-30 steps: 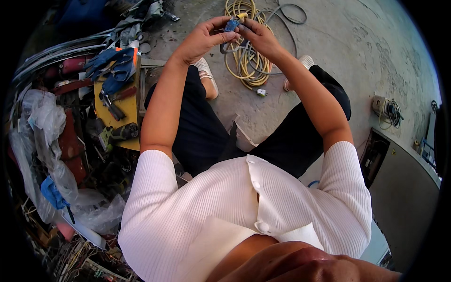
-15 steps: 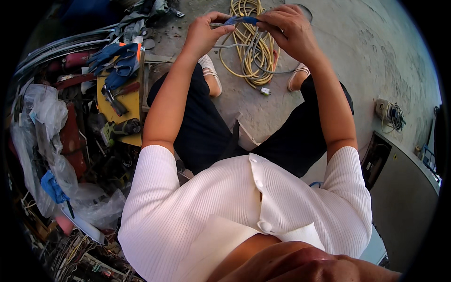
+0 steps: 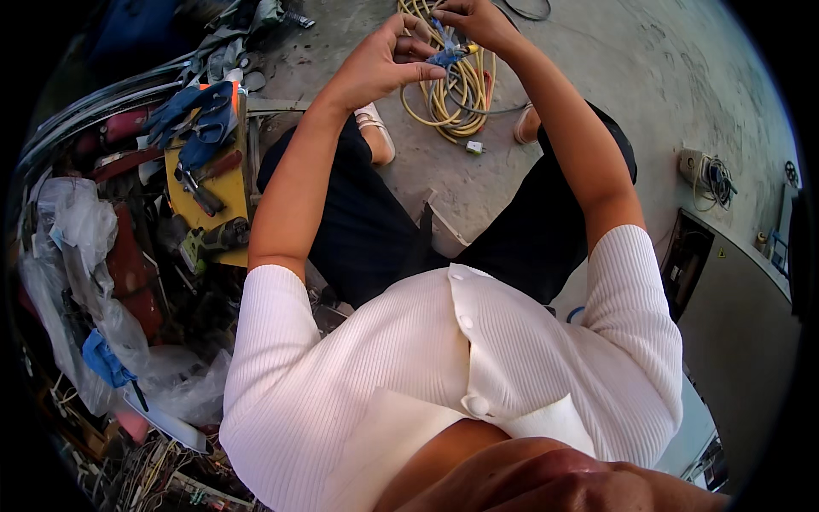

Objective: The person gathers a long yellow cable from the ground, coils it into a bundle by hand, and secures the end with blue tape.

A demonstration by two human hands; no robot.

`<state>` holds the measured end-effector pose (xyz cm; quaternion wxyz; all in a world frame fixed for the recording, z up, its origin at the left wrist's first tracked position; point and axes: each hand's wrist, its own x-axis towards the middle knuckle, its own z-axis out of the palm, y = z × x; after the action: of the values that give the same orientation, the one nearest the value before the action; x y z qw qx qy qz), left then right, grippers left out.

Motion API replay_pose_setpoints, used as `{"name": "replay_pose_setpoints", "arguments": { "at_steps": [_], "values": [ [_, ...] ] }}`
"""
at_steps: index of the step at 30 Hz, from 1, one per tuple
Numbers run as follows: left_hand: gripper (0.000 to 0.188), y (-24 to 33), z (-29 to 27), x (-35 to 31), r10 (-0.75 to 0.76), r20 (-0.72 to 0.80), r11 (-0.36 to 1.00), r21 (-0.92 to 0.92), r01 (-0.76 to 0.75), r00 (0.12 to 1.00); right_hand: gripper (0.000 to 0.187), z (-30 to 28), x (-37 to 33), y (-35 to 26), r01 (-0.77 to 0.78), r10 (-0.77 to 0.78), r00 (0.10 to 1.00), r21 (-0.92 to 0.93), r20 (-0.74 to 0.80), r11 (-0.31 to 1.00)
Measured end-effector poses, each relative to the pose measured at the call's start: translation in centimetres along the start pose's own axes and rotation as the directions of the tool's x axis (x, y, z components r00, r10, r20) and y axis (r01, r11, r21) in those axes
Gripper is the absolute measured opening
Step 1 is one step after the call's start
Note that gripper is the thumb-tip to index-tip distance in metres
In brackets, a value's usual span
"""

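My left hand (image 3: 388,61) is closed, thumb and fingers pinching a crumpled blue wrapping (image 3: 445,56), like tape or thin film, around what looks like a cable. A yellow end shows beside the wrapping. My right hand (image 3: 476,20) is higher and further right, its fingertips pinched at the upper end of a blue strip that runs down to the wrapping. Under both hands, a coil of yellow cable (image 3: 461,109) lies on the concrete floor between my feet, with a grey cable across it. A small pale plug (image 3: 474,148) lies at the coil's near side.
At left, a yellow board (image 3: 189,200) carries blue gloves (image 3: 205,128), pliers (image 3: 198,189) and a green power drill (image 3: 213,242). Clear plastic sheeting (image 3: 94,247) and scrap lie beyond. Right: a box with coiled cord (image 3: 715,181) and a grey metal cabinet (image 3: 734,316).
Held level between both hands before, the blue piece now hangs bunched at my left fingers. My right hand has moved up and left, drawing a strip upward; my left hand's fingers have spread somewhat.
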<state>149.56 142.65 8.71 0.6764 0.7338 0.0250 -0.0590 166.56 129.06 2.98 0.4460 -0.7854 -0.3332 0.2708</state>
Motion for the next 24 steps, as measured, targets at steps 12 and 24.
{"name": "replay_pose_setpoints", "arguments": {
  "at_steps": [12, 24],
  "values": [
    [0.036, -0.3, -2.4, 0.7, 0.024, -0.226, 0.985, -0.163, -0.062, 0.974, 0.032, -3.6, 3.2, 8.9, -0.209, 0.504, 0.863, 0.924, 0.021, 0.320],
    [0.032, -0.7, -2.6, 0.4, -0.147, -0.171, 0.954, -0.283, 0.095, 0.974, 0.037, 5.7, -3.9, -2.7, 0.099, -0.075, 0.995, 0.456, -0.070, 0.884]
  ]
}}
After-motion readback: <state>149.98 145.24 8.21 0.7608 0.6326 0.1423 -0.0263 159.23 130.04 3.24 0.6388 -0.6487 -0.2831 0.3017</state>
